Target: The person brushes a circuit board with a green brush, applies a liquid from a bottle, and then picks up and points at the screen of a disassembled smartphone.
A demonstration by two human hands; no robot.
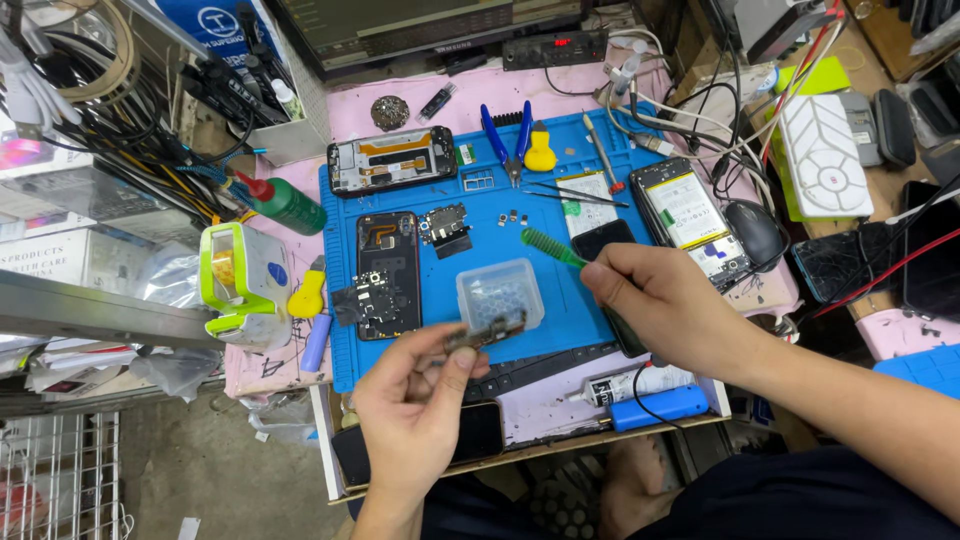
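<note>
Left hand [415, 400] pinches a small board [487, 332] up near eye level above the blue mat [560, 310], presumably for access, while right hand [660, 305] grips a green-handled tool [552, 249] pen-style.

left hand [415, 400]: pinching a dull grey-brown circuit part [485, 333] with metallic glints
right hand [665, 305]: gripping a green ridged-handle tool [552, 248]
just beyond the left fingertips: a translucent pale tray [500, 292] showing a honeycomb pattern
under both hands: a bright blue work mat [600, 310] lying on pink cloth [350, 105]
left of the left hand: a black phone frame [388, 272], a yellow pick [308, 295], a lime-and-white device [242, 275], a green bottle with red cap [290, 205]
beyond the right hand: blue-handled pliers [505, 135], a yellow pry tool [540, 152]
below the right hand: a blue tube [660, 408]
</note>
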